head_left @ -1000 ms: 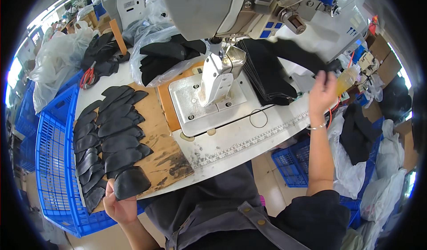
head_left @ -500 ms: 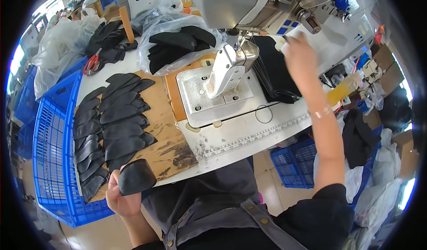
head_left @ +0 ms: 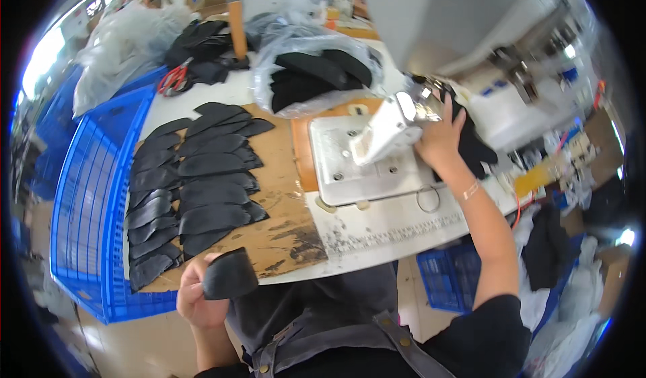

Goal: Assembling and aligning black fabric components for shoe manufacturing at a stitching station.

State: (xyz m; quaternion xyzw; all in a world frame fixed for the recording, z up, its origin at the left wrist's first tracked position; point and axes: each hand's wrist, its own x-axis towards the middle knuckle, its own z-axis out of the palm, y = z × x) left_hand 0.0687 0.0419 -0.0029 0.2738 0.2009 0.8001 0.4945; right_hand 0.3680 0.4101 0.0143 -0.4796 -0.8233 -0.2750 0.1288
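Observation:
My left hand pinches a curved black leather piece between thumb and fingers, just off the table's front edge. Up at the sewing machine, my right hand reaches to the top of the white post, by the needle and presser foot. Its fingers are spread, and the tips are partly lost against the metal parts. Behind that hand lies a stack of black pieces, partly covered by it. Overlapping black leather pieces lie in rows on a brown board at the left.
A clear plastic bag of black pieces sits behind the machine plate. Red-handled scissors lie at the back left. Blue crates stand left of the table and below its right side. A thin ring lies near the ruler marks.
My right hand has come left, from beyond the black stack to the machine's post, and its fingers have spread. The view has shifted; my left hand still holds the leather piece.

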